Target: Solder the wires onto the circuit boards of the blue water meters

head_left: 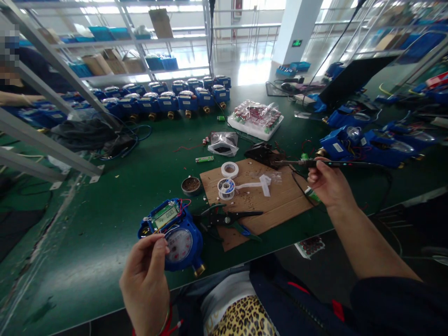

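A blue water meter with a round dial and a small green display board lies near the front edge of the green table. My left hand is closed at the meter's left side, fingertips pinched by the dial; what it pinches is too small to make out. My right hand is shut on a soldering iron, held level above the right end of a cardboard sheet, its tip pointing left. On the cardboard lie a solder spool, a tape roll and pliers.
Rows of blue meters stand at the back, more at the right. A white tray of bagged parts, a plastic bag and a small round tin lie mid-table. Metal shelving and another person's arm are at the left.
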Motion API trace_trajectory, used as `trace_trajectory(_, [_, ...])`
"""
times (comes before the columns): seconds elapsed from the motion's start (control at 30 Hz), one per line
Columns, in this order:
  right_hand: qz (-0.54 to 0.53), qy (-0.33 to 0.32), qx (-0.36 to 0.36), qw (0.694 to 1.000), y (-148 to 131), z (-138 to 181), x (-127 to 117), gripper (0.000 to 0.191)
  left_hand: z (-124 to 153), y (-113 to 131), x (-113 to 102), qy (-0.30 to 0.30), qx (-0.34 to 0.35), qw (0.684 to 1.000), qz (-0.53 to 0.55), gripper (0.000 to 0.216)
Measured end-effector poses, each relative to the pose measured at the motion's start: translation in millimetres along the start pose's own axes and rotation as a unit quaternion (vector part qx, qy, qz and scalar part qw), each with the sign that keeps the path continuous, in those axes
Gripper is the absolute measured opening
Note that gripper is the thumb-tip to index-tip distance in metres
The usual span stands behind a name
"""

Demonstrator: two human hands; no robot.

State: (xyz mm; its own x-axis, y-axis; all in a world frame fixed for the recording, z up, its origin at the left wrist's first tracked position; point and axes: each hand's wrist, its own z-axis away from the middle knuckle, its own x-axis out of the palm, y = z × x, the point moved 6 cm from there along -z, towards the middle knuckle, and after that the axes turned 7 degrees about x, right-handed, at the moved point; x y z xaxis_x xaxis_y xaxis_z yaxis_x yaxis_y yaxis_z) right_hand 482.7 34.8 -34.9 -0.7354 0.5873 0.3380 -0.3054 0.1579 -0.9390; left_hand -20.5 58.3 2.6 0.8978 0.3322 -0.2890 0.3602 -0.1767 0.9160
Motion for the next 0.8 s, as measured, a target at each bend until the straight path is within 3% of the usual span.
trace_trajectory(0.23, [-0.044,0.095,0.035,0.994,11.5,-21.6,-14.5,0.023,0.3,1.8,0.2,-0.001,0.009,1.0,-0.006,0.021])
trace_trajectory(0.5, [0.026,0.212,0.015,0.977,41.5,-53.3,-29.1,0.024,0.1,-2.2,-0.9,-0.002,-0.005,1.0,-0.003,0.023])
trace_trajectory(0.63, [0.07,0.222,-0.004,0.973,39.4,-44.0,-36.5,0.024,0.1,-2.1,-0.9,-0.004,-0.009,1.0,-0.003,0.025])
trace_trajectory(0.8, [0.094,0.213,-0.029,0.972,15.7,-17.5,-40.8,0.024,-0.2,0.3,-0.5,-0.004,-0.001,1.0,-0.019,0.022])
